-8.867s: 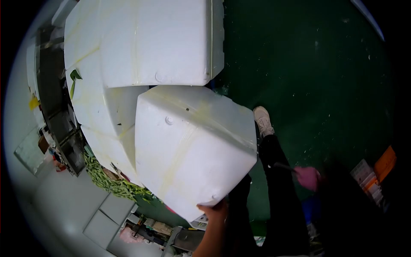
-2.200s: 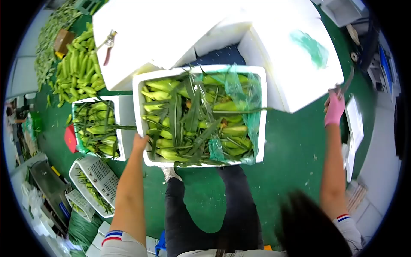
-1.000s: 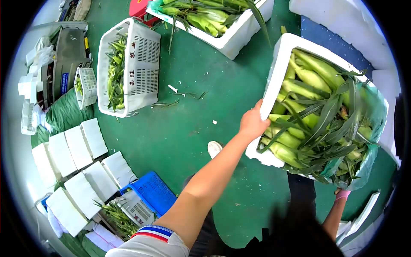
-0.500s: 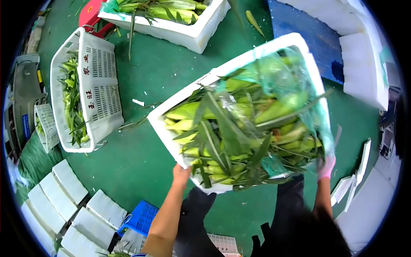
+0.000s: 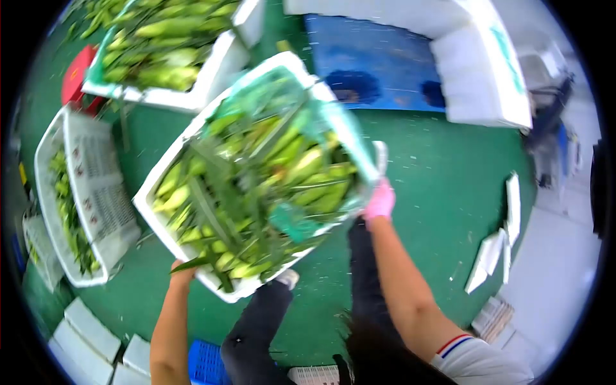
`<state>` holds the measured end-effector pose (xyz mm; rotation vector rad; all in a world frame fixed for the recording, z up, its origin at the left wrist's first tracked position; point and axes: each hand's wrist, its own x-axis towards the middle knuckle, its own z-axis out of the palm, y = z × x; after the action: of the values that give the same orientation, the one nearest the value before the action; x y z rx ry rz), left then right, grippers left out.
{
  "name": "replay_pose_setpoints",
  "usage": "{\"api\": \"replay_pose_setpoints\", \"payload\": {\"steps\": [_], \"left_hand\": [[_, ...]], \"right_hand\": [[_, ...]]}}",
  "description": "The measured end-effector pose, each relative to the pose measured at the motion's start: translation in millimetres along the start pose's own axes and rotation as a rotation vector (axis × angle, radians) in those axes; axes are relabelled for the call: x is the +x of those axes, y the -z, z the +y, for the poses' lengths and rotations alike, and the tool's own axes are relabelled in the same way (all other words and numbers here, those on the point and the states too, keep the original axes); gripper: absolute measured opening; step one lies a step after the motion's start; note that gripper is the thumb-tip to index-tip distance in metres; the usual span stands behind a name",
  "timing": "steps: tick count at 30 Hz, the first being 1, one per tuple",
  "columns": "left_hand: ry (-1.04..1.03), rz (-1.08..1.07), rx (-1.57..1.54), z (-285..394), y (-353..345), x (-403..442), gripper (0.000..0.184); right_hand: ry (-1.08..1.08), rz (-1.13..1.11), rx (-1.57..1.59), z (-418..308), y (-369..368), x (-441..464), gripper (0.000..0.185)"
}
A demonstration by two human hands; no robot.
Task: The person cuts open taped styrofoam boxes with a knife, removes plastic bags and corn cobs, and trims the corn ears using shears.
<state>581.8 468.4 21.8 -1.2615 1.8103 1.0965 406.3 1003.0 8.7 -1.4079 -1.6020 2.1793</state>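
A white foam box [image 5: 165, 234], held tilted in front of my legs, is full of green corn ears [image 5: 308, 168] with long loose leaves [image 5: 208, 208] across the top. Thin green plastic film [image 5: 266, 99] lines its far end and hangs over the right rim. My left hand [image 5: 184, 273], bare, grips the lower left corner, its fingers mostly hidden behind the box. At the right side, my right hand [image 5: 382, 200] wears a pink glove and holds the box edge; its fingertips are partly covered by the film.
Another foam box [image 5: 215, 74] of corn stands far left beside a red stool [image 5: 76, 74]. Left is a white slotted crate [image 5: 99, 186] with leafy corn. A blue pallet [image 5: 398, 64] and white foam boxes [image 5: 475, 86] lie ahead. Foam pieces [image 5: 487, 260] lie right; a blue crate [image 5: 206, 362] sits near my feet.
The foam box of corn has shifted left in view and turned, still between both my hands. The view has swung right, showing more of the blue pallet. My right forearm and sleeve now show.
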Motion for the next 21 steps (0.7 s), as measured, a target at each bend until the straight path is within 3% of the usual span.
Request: {"api": "replay_pose_setpoints", "payload": {"steps": [1,2,3,4,6,7,9,11,12,15,16,20,21], "left_hand": [[-0.055,-0.022,-0.177,-6,-9,-2,0.038],[-0.061,-0.070,-0.253,-21,-10,9,0.047],[0.051,-0.018,-0.324,-14,-13,-5,0.054],[-0.007,-0.037,-0.373,-23,-16,-9,0.061],[0.105,0.240,-0.225,-60,-21,4,0.075],[0.232,0.167,-0.169,-61,-17,7,0.079],[0.186,0.166,-0.394,10,-41,-70,0.078],[0.033,0.108,-0.228,80,-46,-135,0.068],[-0.049,0.105,-0.216,102,-60,-149,0.064],[-0.201,0.187,-0.172,180,-73,-215,0.054],[-0.233,0.165,-0.161,184,-82,-221,0.052],[-0.288,0.096,-0.181,228,-205,-256,0.042],[-0.258,-0.006,-0.192,228,-245,-251,0.042]], "right_hand": [[0.063,-0.017,-0.416,-3,1,-1,0.027],[0.119,-0.031,-0.345,-6,-5,-9,0.027],[0.188,0.003,-0.785,-15,-5,-12,0.020],[0.323,-0.003,-1.181,-18,-4,-13,0.016],[0.231,-0.047,-1.085,-15,-3,-14,0.019],[0.151,-0.049,-1.100,-10,0,-11,0.021],[0.259,-0.144,-1.159,-10,10,-1,0.039],[-0.380,-0.323,-0.829,-93,-1,-16,0.047],[-0.106,-0.387,-1.011,-91,26,11,0.051],[-0.471,-0.428,-0.905,-131,90,31,0.053],[-0.519,-0.294,-0.776,-161,115,31,0.046],[-0.451,-0.135,-0.441,-221,307,55,0.019],[-0.469,-0.061,-0.531,-244,357,53,0.018]]}}
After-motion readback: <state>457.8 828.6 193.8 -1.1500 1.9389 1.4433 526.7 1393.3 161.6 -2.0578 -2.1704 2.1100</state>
